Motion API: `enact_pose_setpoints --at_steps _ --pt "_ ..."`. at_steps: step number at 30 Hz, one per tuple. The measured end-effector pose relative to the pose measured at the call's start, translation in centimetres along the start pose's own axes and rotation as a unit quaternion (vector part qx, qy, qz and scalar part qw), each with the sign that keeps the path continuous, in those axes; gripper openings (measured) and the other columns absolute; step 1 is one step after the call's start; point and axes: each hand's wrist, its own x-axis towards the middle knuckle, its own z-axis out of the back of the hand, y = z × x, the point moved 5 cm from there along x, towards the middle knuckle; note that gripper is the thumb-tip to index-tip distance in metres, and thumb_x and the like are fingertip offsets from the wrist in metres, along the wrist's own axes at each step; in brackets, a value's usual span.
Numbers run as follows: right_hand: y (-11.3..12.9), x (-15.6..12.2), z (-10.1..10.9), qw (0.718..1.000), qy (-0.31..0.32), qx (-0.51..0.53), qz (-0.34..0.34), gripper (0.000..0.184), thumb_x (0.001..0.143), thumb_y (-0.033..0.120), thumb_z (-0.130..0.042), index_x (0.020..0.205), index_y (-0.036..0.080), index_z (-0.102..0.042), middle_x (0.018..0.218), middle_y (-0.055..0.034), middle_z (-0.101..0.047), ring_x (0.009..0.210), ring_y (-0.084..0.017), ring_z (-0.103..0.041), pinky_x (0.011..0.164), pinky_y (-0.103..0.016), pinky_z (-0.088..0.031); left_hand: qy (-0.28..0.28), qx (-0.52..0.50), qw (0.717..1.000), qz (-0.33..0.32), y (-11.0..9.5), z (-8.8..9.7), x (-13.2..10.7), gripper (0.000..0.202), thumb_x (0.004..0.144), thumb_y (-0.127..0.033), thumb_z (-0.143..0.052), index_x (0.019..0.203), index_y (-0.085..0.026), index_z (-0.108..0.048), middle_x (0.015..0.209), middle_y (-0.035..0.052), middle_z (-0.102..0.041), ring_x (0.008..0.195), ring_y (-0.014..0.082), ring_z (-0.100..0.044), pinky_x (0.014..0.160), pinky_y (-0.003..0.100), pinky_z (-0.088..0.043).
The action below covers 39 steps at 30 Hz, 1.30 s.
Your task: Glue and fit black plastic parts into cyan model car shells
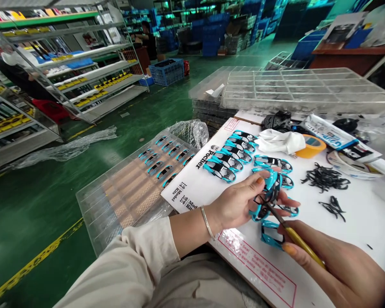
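Note:
My left hand [237,200] is closed around a turquoise and black model car body [270,182], held up over the white board. In my right hand [330,252] is a slim tool with a yellow handle [303,244] and a dark metal shaft; its tip reaches into the car body, and its exact kind is unclear. Under and beside my hands lie more turquoise car bodies, one of them an open shell [271,234]. Rows of similar bodies [229,158] stand beyond my left hand. Right of them are two piles of black curved strips [325,176].
A clear compartment tray [115,201] with more car bodies sits left of the white board [349,239]. Orange tape [311,146], white cloth [279,140] and a packet [329,130] lie at the back. Stacked clear trays [304,87] stand behind; shelving racks and people are farther off.

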Motion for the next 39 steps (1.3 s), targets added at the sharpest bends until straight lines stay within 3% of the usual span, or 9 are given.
enact_pose_setpoints --at_steps 8,20,26,31,35,39 --pt "0.03 -0.04 0.18 0.999 -0.027 -0.029 0.019 0.042 0.097 0.061 -0.038 0.117 0.029 -0.057 0.093 -0.0007 -0.069 0.07 -0.021 -0.067 0.054 -0.025 -0.05 0.032 -0.011 0.999 -0.006 -0.21 -0.06 -0.05 0.044 0.091 -0.035 -0.058 0.134 -0.025 -0.053 0.099 0.0084 -0.063 0.109 0.03 -0.065 0.093 0.044 -0.048" --pt "0.04 -0.15 0.13 1.0 0.005 -0.002 -0.006 0.041 0.098 0.062 -0.036 0.107 0.028 -0.057 0.089 0.0004 -0.068 0.07 -0.019 -0.065 0.056 -0.025 -0.048 0.024 0.016 1.0 0.006 -0.57 -0.23 -0.12 0.043 0.088 -0.034 -0.064 0.129 -0.027 -0.055 0.102 0.0068 -0.06 0.105 0.0247 -0.064 0.09 0.037 -0.049" --pt "-0.03 -0.23 -0.33 0.999 0.039 -0.003 -0.024 0.037 0.101 0.056 -0.032 0.114 0.027 -0.052 0.106 -0.0018 -0.067 0.088 -0.022 -0.067 0.063 -0.027 -0.049 0.055 0.032 0.998 -0.011 -0.46 -0.01 0.06 0.041 0.09 -0.033 -0.063 0.129 -0.029 -0.054 0.107 0.0076 -0.06 0.105 0.0238 -0.064 0.085 0.036 -0.051" --pt "0.38 -0.16 -0.31 0.999 0.04 -0.004 -0.027 0.039 0.103 0.055 -0.029 0.122 0.027 -0.048 0.111 -0.004 -0.067 0.093 -0.025 -0.066 0.066 -0.029 -0.049 0.049 0.036 0.998 -0.012 -0.48 0.18 0.13 0.043 0.085 -0.032 -0.068 0.127 -0.028 -0.057 0.106 0.0072 -0.061 0.1 0.0234 -0.065 0.087 0.037 -0.052" --pt "0.78 -0.06 -0.23 0.999 0.037 0.014 -0.027 0.041 0.103 0.054 -0.027 0.121 0.026 -0.051 0.089 -0.0031 -0.067 0.073 -0.021 -0.064 0.062 -0.027 -0.047 0.055 0.029 0.998 -0.016 -0.55 0.23 0.09 0.041 0.085 -0.031 -0.068 0.125 -0.028 -0.058 0.107 0.007 -0.062 0.099 0.0214 -0.065 0.088 0.036 -0.052" --pt "0.84 -0.04 -0.29 0.997 0.04 0.04 -0.046 0.043 0.102 0.057 -0.027 0.116 0.025 -0.053 0.064 0.0005 -0.055 0.059 -0.019 -0.056 0.058 -0.027 -0.043 0.054 0.028 0.998 -0.024 -0.55 0.38 -0.06 0.041 0.086 -0.03 -0.068 0.125 -0.029 -0.058 0.11 0.0071 -0.062 0.099 0.0205 -0.065 0.089 0.037 -0.052"
